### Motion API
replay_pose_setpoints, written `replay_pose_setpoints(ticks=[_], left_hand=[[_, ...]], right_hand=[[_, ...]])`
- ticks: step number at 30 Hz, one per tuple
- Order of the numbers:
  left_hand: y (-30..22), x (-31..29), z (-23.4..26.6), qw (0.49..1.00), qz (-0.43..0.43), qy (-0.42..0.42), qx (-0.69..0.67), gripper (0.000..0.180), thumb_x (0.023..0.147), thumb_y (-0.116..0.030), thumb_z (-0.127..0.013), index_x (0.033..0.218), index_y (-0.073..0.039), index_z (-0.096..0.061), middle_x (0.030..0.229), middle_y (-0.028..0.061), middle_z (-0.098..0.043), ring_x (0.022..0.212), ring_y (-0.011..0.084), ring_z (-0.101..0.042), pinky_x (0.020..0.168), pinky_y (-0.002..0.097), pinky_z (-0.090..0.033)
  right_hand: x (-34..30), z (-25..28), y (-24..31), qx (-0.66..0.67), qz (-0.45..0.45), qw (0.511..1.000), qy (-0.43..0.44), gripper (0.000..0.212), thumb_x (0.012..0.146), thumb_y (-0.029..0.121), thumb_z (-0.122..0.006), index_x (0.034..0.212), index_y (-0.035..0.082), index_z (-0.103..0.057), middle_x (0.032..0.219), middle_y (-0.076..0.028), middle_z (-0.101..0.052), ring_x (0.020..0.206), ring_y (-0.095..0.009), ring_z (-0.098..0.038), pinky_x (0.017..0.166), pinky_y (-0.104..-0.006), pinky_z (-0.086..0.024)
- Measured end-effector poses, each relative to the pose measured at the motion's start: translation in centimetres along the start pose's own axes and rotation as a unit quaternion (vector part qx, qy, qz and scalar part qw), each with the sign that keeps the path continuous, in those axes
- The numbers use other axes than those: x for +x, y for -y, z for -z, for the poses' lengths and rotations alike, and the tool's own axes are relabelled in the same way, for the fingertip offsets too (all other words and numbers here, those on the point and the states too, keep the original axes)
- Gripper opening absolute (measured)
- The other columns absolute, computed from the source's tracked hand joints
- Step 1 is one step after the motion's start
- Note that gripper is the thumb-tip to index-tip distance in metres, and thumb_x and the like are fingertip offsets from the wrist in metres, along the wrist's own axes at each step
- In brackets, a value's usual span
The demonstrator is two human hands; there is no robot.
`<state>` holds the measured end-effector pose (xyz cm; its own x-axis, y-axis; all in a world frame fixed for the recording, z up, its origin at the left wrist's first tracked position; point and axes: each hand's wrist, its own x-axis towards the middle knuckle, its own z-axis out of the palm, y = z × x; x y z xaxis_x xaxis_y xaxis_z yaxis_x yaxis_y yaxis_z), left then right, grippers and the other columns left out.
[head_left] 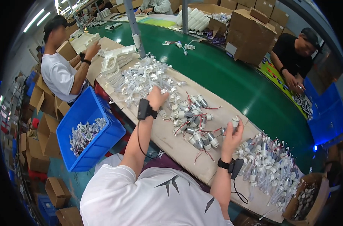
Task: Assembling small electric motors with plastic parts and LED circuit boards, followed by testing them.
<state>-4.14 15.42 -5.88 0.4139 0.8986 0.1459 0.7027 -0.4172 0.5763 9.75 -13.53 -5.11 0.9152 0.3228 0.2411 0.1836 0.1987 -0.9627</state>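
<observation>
My left hand (pixel 157 98) reaches to the near edge of a heap of white plastic parts with thin stems (pixel 141 77). Its fingers are closed about a small white plastic part (pixel 163 91). Raised over the board on the right, my right hand (pixel 231 140) grips a small motor with a white cap (pixel 235 119) upright between thumb and fingers. Between my hands lies a pile of silver motors with white ends and red wires (pixel 196 124). Beyond my right wrist spreads a bigger heap of motors joined to clear-white stems (pixel 267 165).
A blue bin (pixel 118 132) of small parts stands at my left. Behind the cardboard-covered bench (pixel 175 150) runs a green conveyor belt (pixel 216 75). White plastic housings (pixel 117 60) lie at the far left, near a metal post (pixel 133 28). Co-workers sit left and across; a carton (pixel 311 199) stands at right.
</observation>
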Motion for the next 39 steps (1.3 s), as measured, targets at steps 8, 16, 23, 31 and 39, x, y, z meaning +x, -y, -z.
replay_pose_setpoints(ticks=[8, 16, 23, 31, 39], left_hand=[[-4.4, -3.0, 2.9, 0.787, 0.009, 0.075, -0.613, 0.028, 0.088, -0.010, -0.044, 0.115, -0.006, -0.041, 0.098, 0.0107, -0.056, 0.082, 0.0182, -0.058, 0.072, 0.0304, -0.049], [-8.4, -8.3, 5.2, 0.780, -0.032, 0.147, -0.607, 0.038, 0.078, 0.002, -0.043, 0.115, -0.004, -0.044, 0.080, 0.0001, -0.047, 0.064, 0.0079, -0.043, 0.055, 0.0208, -0.034], [-10.3, -11.7, 5.3, 0.812, -0.018, 0.233, -0.534, 0.027, 0.076, 0.001, -0.066, 0.097, -0.007, -0.051, 0.082, -0.0022, -0.054, 0.069, 0.0032, -0.049, 0.058, 0.0171, -0.038], [-10.1, -12.9, 3.4, 0.829, -0.131, 0.247, -0.484, 0.028, 0.076, 0.003, -0.065, 0.097, -0.007, -0.050, 0.082, -0.0041, -0.053, 0.069, 0.0005, -0.050, 0.054, 0.0149, -0.038], [-10.4, -13.4, 3.7, 0.843, -0.082, 0.274, -0.456, 0.019, 0.077, -0.001, -0.067, 0.092, -0.004, -0.055, 0.081, -0.0023, -0.057, 0.068, 0.0014, -0.053, 0.055, 0.0159, -0.042]], right_hand=[[0.1, -0.3, -0.8, 0.006, 0.047, 0.999, 0.002, 0.038, 0.088, 0.011, -0.055, 0.123, 0.003, -0.045, 0.076, 0.002, -0.048, 0.057, -0.003, -0.041, 0.050, -0.0174, -0.034], [-1.6, -1.2, 2.1, 0.032, 0.028, 0.997, 0.066, 0.040, 0.087, 0.008, -0.055, 0.125, 0.001, -0.044, 0.095, -0.001, -0.051, 0.066, -0.004, -0.044, 0.056, -0.0166, -0.038], [-2.2, -1.8, 3.1, -0.073, 0.104, 0.979, 0.163, 0.042, 0.080, 0.005, -0.061, 0.120, 0.002, -0.051, 0.094, -0.006, -0.053, 0.067, -0.011, -0.045, 0.059, -0.0211, -0.038], [-2.8, -2.5, 3.0, 0.060, 0.025, 0.974, 0.219, 0.041, 0.082, 0.008, -0.061, 0.120, 0.002, -0.048, 0.108, -0.006, -0.055, 0.090, -0.012, -0.051, 0.077, -0.0234, -0.042], [-2.3, -2.2, 3.4, 0.016, 0.053, 0.975, 0.217, 0.040, 0.080, 0.010, -0.064, 0.117, 0.003, -0.052, 0.102, -0.008, -0.055, 0.089, -0.016, -0.052, 0.077, -0.0251, -0.041]])
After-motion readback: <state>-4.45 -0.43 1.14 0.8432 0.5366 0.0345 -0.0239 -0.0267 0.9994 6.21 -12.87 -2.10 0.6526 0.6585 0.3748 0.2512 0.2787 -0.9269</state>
